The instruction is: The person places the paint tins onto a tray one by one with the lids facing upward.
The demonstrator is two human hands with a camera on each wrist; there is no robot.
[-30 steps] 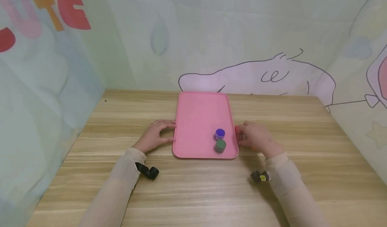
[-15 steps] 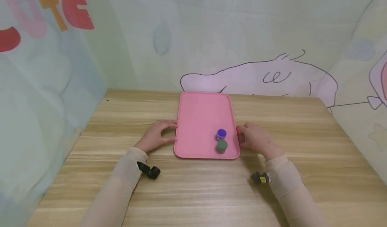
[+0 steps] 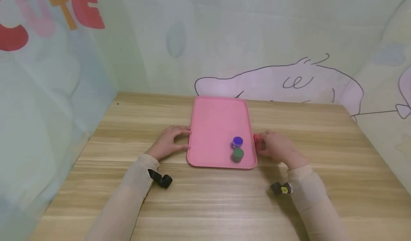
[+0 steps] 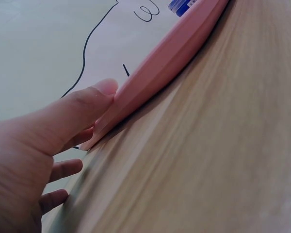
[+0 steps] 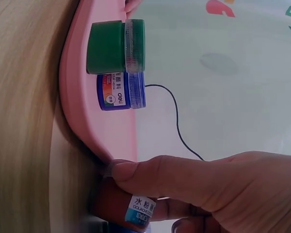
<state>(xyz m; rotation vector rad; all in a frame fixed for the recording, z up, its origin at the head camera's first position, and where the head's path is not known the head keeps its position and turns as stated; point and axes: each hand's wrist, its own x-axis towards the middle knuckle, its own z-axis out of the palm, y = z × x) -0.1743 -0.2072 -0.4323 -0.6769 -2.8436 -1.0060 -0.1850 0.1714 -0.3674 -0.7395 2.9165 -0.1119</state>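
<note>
A pink tray (image 3: 212,127) lies on the wooden table. On its right front part stand a blue paint jar (image 3: 237,142) and a green paint jar (image 3: 237,155), side by side. At the tray's left edge, my left hand (image 3: 169,142) has its thumb and fingertips touching the rim, the fingers spread and relaxed. Just outside the right edge, my right hand (image 3: 280,147) holds a red paint jar (image 5: 121,204) between thumb and fingers. That jar carries a white and blue label. In the head view the hand covers most of it.
The wooden table (image 3: 199,201) runs up to a printed cloth backdrop (image 3: 144,37) at the back and sides. A small camera mount (image 3: 160,178) sits on the left wrist and another mount (image 3: 280,189) on the right. Something blue (image 5: 120,227) shows partly below the red jar.
The head view has shifted slightly, so everything appears farther right. An orange patch beneath my right hand has gone out of sight. Both hands stay at the tray's sides.
</note>
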